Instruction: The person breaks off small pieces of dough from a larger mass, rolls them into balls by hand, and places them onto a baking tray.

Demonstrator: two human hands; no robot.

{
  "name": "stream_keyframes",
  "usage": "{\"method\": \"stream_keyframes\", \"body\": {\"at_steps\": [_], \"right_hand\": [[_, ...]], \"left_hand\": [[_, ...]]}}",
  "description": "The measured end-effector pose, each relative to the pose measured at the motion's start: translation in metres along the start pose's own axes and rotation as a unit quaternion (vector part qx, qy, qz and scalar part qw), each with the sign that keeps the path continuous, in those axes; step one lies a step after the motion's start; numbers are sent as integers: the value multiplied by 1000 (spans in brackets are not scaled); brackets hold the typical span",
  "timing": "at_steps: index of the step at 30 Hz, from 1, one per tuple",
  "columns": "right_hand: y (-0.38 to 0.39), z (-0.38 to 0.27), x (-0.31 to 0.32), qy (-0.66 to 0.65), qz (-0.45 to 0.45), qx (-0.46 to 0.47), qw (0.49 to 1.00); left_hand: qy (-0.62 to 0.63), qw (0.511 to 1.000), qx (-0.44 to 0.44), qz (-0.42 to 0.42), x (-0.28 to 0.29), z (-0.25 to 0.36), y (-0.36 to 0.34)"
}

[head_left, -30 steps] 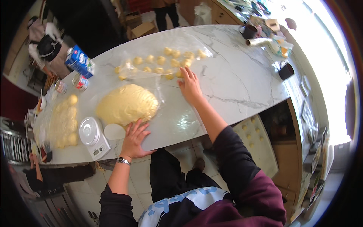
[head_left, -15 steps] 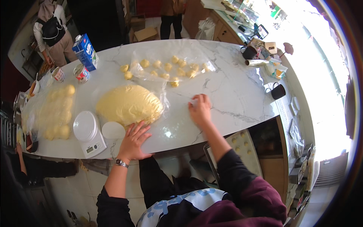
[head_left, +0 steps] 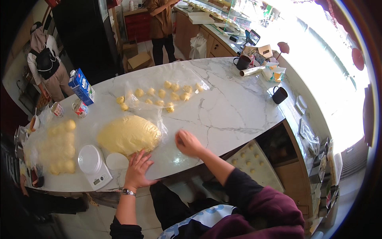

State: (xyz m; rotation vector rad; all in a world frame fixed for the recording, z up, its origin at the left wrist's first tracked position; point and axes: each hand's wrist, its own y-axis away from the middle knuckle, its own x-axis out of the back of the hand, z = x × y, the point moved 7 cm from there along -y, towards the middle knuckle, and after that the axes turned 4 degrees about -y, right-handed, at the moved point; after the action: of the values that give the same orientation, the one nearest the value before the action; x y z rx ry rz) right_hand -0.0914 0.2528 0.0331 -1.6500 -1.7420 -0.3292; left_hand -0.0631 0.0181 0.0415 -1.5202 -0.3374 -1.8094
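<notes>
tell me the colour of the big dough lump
Pale yellow; the big dough lump shows best in the head view.

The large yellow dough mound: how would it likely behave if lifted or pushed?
The large yellow dough mound would probably sag if lifted, since it spreads into a low dome. It is likely heavy, being bulkier than the small yellow dough balls. The shiny, wrinkled clear plastic at its right end might slip.
</notes>
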Motion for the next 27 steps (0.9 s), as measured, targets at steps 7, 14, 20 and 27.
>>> {"method": "stream_keyframes", "body": {"at_steps": [7,14,20,27], "right_hand": [[5,50,70,130,128,-3,983],[45,2,22,-99,-1,13,995],[-11,44,66,107,151,-6,983],[47,42,53,-80,21,-47,995]], "left_hand": [[8,1000,-4,-2,0,5,-2],[-1,1000,5,6,10,-1,7],[4,1000,-18,8,-1,5,-8],[7,1000,6,13,6,-3,2]]}}
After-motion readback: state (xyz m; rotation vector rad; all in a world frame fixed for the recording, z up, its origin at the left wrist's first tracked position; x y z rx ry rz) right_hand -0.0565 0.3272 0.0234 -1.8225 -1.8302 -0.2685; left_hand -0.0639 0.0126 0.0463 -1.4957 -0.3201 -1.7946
